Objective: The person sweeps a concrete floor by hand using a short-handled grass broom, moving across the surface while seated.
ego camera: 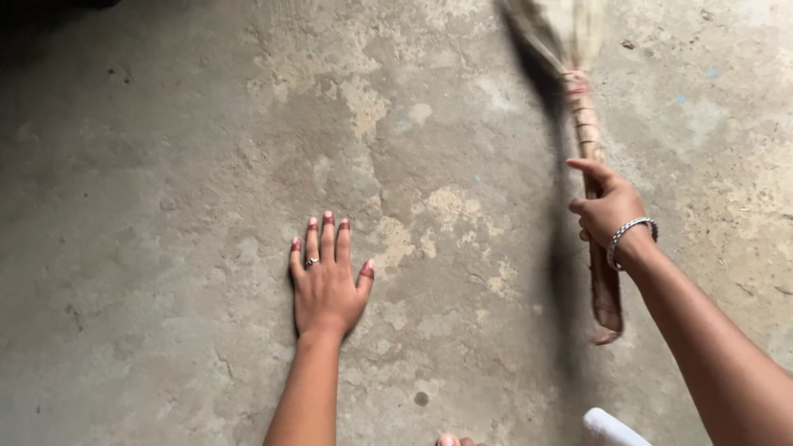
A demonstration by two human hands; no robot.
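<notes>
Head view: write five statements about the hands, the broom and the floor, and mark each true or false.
1. The right hand grips the broom by its handle. True.
2. The left hand holds a cloth. False: it lies flat and open on the concrete floor, holding nothing.
3. A bracelet sits on the right wrist. True.
4. The floor is tiled and glossy. False: it is rough, patchy concrete.
5. Both hands share the broom. False: only the right one holds it.
</notes>
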